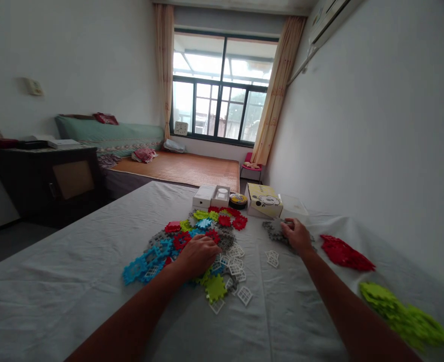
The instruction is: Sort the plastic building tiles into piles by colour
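A heap of flat plastic interlocking pieces (191, 241) in blue, red, green, grey and white lies on the cloth-covered table (74, 281). My left hand (199, 254) rests knuckles-up on the middle of that heap, fingers curled down into the pieces. My right hand (296, 235) lies on a small stack of grey pieces (274, 230) to the right, fingers bent over them. What either hand grips is hidden under the fingers.
A red pile (344, 253) and a green pile (403, 314) of pieces sit at the right. Two white pieces (272, 258) lie between my hands. Boxes (263, 200), a white box (211, 196) and a round tin (238, 200) line the far edge. A bed (176, 168) stands beyond.
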Motion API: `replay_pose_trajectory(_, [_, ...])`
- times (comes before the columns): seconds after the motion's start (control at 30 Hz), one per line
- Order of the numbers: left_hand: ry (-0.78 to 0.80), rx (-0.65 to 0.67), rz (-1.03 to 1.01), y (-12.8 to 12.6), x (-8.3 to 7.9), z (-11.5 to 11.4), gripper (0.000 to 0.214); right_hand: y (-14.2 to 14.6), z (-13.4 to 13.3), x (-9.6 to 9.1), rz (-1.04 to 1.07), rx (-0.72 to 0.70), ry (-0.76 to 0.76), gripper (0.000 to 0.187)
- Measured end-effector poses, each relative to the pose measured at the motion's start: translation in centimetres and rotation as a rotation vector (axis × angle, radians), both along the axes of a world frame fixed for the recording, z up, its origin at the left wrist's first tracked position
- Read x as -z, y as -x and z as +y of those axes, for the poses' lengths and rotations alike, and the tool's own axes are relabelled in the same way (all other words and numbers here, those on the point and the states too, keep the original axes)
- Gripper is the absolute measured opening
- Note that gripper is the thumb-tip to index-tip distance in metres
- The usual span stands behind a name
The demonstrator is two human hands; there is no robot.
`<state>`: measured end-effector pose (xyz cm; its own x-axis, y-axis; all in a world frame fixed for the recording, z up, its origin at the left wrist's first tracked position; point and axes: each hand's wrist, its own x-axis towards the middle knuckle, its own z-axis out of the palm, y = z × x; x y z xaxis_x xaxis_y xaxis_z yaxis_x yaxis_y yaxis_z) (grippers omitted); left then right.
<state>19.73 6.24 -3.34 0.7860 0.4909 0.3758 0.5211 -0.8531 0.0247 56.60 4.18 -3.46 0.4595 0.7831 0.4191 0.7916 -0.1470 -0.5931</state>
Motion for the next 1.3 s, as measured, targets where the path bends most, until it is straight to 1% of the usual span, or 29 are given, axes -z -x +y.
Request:
replay_pose_trajectory(0.07, [0.011,-0.003,0.007,0.0,-0.1,-0.1,0.018,-2.0,0.4,-0.3,-0.022,0.063,-0.002,0.034])
replay_pose_trajectory(0.1, [0.018,-0.008,0.008,0.0,-0.1,-0.1,0.018,-2.3,0.4,-0.4,-0.042,0.079,-0.017,0.033])
replay_pose_trajectory(0.17, [0.023,-0.042,0.007,0.1,-0.1,-0.1,0.018,-1.4,0.2,-0.4,-0.099,0.063,-0.061,0.034])
replay_pose_trajectory(0.2, [0.021,-0.069,0.005,0.1,-0.1,-0.1,0.018,-0.2,0.0,-0.3,-0.125,-0.001,-0.065,0.033])
replay_pose_trajectory(0.23, [0.016,-0.102,0.003,0.1,0.0,0.0,0.018,1.3,-0.2,0.0,-0.141,-0.106,-0.043,0.031])
replay_pose_trajectory(0.3, [0.000,-0.172,-0.006,0.2,0.2,0.1,0.017,5.1,-0.7,0.8,-0.142,-0.384,0.068,0.026])
replay_pose_trajectory(0.33, [-0.007,-0.202,-0.012,0.2,0.2,0.1,0.017,7.1,-1.0,1.3,-0.132,-0.493,0.129,0.026])
replay_pose_trajectory(0.37, [-0.013,-0.224,-0.017,0.2,0.2,0.1,0.016,9.0,-1.3,1.9,-0.139,-0.556,0.163,0.026])
replay_pose_trajectory(0.4, [-0.018,-0.234,-0.022,0.2,0.1,0.1,0.016,10.6,-1.5,2.4,-0.163,-0.581,0.174,0.027])
replay_pose_trajectory(0.43, [-0.019,-0.227,-0.026,0.1,0.0,-0.1,0.015,11.9,-1.8,2.9,-0.199,-0.576,0.168,0.028])
replay_pose_trajectory(0.47, [-0.018,-0.204,-0.029,0.0,-0.2,-0.3,0.016,12.8,-2.0,3.3,-0.239,-0.558,0.158,0.029])
replay_pose_trajectory(0.53, [-0.008,-0.117,-0.030,-0.4,-0.5,-0.9,0.016,13.7,-2.2,3.9,-0.288,-0.534,0.157,0.028])
replay_pose_trajectory(0.6, [0.012,-0.010,-0.026,-1.0,-0.6,-1.7,0.015,13.7,-2.3,4.1,-0.249,-0.539,0.181,0.022])
replay_pose_trajectory(0.67, [0.036,0.082,-0.017,-1.6,-0.3,-2.5,0.015,13.4,-2.4,4.1,-0.146,-0.553,0.203,0.019])
replay_pose_trajectory(0.73, [0.054,0.133,-0.007,-2.1,0.3,-2.9,0.020,13.2,-2.5,3.9,-0.048,-0.553,0.204,0.020])
replay_pose_trajectory(0.8, [0.060,0.138,0.002,-2.4,0.9,-3.0,0.021,13.1,-2.7,3.6,0.014,-0.573,0.194,0.019])
replay_pose_trajectory(0.87, [0.058,0.122,0.011,-2.4,1.3,-2.7,0.016,12.5,-2.9,3.1,0.062,-0.607,0.179,0.014])
replay_pose_trajectory(0.93, [0.048,0.102,0.017,-2.3,1.5,-2.3,0.014,11.2,-3.0,2.7,0.082,-0.597,0.154,0.015])
replay_pose_trajectory(1.0, [0.025,0.072,0.024,-2.0,1.4,-2.0,0.014,9.4,-3.0,2.4,0.044,-0.522,0.153,0.019])
replay_pose_trajectory(1.07, [-0.006,0.019,0.038,-1.7,1.3,-1.7,0.014,7.7,-3.0,2.3,-0.042,-0.440,0.173,0.020])
replay_pose_trajectory(1.13, [-0.026,-0.044,0.060,-1.5,1.1,-1.5,0.015,6.9,-3.1,2.5,-0.131,-0.379,0.152,0.017])
replay_pose_trajectory(1.17, [-0.030,-0.074,0.070,-1.4,1.0,-1.4,0.015,7.0,-3.2,2.6,-0.159,-0.371,0.125,0.018])
replay_pose_trajectory(1.2, [-0.032,-0.099,0.078,-1.3,0.8,-1.4,0.016,7.4,-3.4,2.7,-0.168,-0.390,0.102,0.019])
replay_pose_trajectory(1.23, [-0.032,-0.122,0.084,-1.3,0.7,-1.4,0.016,8.2,-3.6,2.7,-0.157,-0.444,0.095,0.021])
replay_pose_trajectory(1.3, [-0.034,-0.165,0.092,-1.1,0.3,-1.5,0.016,10.2,-4.2,2.5,-0.104,-0.624,0.133,0.023])
